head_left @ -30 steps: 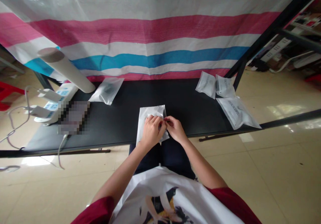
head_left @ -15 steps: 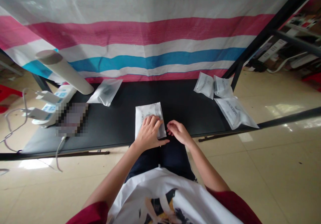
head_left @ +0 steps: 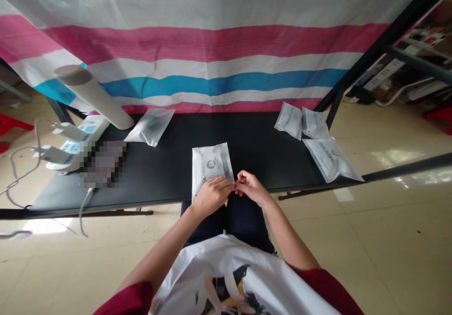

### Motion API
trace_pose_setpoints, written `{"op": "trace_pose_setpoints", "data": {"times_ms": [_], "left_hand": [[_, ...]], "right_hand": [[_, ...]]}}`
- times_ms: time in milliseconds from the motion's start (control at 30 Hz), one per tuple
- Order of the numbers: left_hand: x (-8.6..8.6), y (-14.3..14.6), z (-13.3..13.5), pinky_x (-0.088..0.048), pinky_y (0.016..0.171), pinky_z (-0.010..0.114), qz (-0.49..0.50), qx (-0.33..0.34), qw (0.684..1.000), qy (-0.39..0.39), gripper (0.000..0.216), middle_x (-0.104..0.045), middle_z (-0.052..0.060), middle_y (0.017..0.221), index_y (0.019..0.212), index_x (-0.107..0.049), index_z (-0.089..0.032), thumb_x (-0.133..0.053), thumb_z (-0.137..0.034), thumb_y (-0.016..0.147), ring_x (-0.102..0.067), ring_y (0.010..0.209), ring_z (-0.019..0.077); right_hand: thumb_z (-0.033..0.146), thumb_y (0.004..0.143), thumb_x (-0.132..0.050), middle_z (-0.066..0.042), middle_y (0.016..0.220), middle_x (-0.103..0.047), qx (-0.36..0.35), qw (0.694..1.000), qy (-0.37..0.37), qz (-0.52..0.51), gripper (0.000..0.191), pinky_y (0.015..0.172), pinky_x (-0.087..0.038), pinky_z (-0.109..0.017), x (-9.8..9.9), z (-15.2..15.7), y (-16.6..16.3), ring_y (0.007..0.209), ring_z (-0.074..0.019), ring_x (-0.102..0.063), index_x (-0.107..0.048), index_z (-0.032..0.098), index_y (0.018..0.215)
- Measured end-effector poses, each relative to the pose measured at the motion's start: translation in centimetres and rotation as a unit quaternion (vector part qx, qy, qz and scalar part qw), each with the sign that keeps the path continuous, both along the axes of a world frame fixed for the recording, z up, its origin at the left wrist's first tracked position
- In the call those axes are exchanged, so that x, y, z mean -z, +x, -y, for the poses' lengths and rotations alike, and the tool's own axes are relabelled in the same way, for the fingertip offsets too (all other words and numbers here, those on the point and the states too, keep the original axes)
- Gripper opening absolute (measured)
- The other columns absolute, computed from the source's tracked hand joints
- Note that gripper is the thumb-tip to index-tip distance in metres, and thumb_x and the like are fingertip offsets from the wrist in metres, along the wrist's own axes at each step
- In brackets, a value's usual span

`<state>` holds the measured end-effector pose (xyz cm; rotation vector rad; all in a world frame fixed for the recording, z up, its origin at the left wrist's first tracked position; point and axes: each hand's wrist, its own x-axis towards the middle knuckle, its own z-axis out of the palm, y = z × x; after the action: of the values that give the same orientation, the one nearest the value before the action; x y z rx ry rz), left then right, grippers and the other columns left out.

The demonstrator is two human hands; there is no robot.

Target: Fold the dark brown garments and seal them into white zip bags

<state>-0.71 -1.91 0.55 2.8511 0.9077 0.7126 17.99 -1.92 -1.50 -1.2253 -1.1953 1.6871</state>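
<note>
A frosted white zip bag (head_left: pixel 211 163) with dark print lies at the front edge of the black table, right in front of me. Its zip edge runs down the right side, and something dark shows through beside it. My left hand (head_left: pixel 213 194) is over the bag's lower part, fingers bent and pressed together, thumb and fingertips at the lower right edge. There it meets my right hand (head_left: pixel 249 188), whose fingertips are pinched at that same edge. Whether they grip the zip's slider is too small to tell.
Several similar bags lie around: one zip bag (head_left: pixel 151 125) at back left, others such as the printed zip bag (head_left: pixel 328 157) at right. A white cylinder (head_left: pixel 93 97), power strip (head_left: pixel 67 161) with plugs and blurred phone (head_left: pixel 103 164) on a cable stand left. A striped sheet (head_left: pixel 212 42) hangs behind.
My left hand has slid down from the bag's middle to its lower right edge and its spread fingers have closed. The right fingertips now meet the left ones there.
</note>
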Motion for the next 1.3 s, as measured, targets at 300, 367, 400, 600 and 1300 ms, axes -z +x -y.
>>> {"op": "trace_pose_setpoints", "data": {"times_ms": [300, 367, 400, 600, 1300], "left_hand": [[-1.4, 0.9, 3.5, -0.049, 0.065, 0.025, 0.105, 0.018, 0.994, -0.009, 0.019, -0.068, 0.002, 0.079, 0.090, -0.067, -0.016, -0.049, -0.012, 0.096, -0.060, 0.069, 0.0120], [-2.0, 1.0, 4.9, -0.049, 0.063, 0.025, 0.118, 0.031, 0.992, -0.024, 0.017, -0.069, 0.002, 0.079, 0.091, -0.068, -0.016, -0.052, -0.012, 0.094, -0.060, 0.069, 0.0117], [-2.3, 1.0, 5.5, -0.049, 0.063, 0.024, 0.121, 0.036, 0.991, -0.033, 0.016, -0.069, 0.002, 0.078, 0.092, -0.068, -0.017, -0.053, -0.012, 0.093, -0.061, 0.069, 0.0117], [-1.8, 0.1, 6.5, -0.054, 0.071, 0.028, 0.129, -0.012, 0.989, -0.070, 0.016, -0.072, 0.001, 0.083, 0.091, -0.069, -0.020, -0.054, -0.014, 0.094, -0.064, 0.077, 0.0127], [4.1, -9.0, -11.8, -0.025, 0.117, 0.055, -0.073, -0.345, 0.932, -0.081, 0.067, -0.035, 0.012, 0.157, 0.147, -0.042, -0.013, -0.038, -0.056, 0.095, -0.023, 0.147, 0.0370]], "right_hand": [[0.036, 0.065, -0.072, 0.008, 0.060, -0.052, 0.078, 0.996, 0.042, 0.015, 0.042, 0.051, -0.044, -0.023, 0.0, -2.4, -0.4, 0.052, -0.0098, -0.050, -0.032, 0.024, 0.072], [0.036, 0.065, -0.070, 0.008, 0.058, -0.050, 0.109, 0.991, 0.067, 0.024, 0.042, 0.051, -0.041, -0.022, 0.6, -3.9, -0.2, 0.051, -0.0094, -0.047, -0.031, 0.024, 0.070], [0.037, 0.065, -0.070, 0.008, 0.057, -0.048, 0.125, 0.989, 0.081, 0.026, 0.042, 0.051, -0.040, -0.022, 1.0, -4.6, -0.2, 0.051, -0.0091, -0.045, -0.030, 0.025, 0.069], [0.050, 0.070, -0.067, 0.005, 0.062, -0.048, 0.194, 0.966, 0.144, 0.096, 0.043, 0.053, -0.044, -0.025, 2.4, -7.2, -0.4, 0.056, -0.0115, -0.048, -0.031, 0.025, 0.070], [0.057, 0.082, -0.062, -0.006, 0.092, -0.066, 0.202, 0.963, 0.169, 0.047, 0.036, 0.068, -0.057, -0.031, 2.8, -4.6, -0.4, 0.087, -0.0210, -0.069, -0.053, 0.022, 0.088]]}}
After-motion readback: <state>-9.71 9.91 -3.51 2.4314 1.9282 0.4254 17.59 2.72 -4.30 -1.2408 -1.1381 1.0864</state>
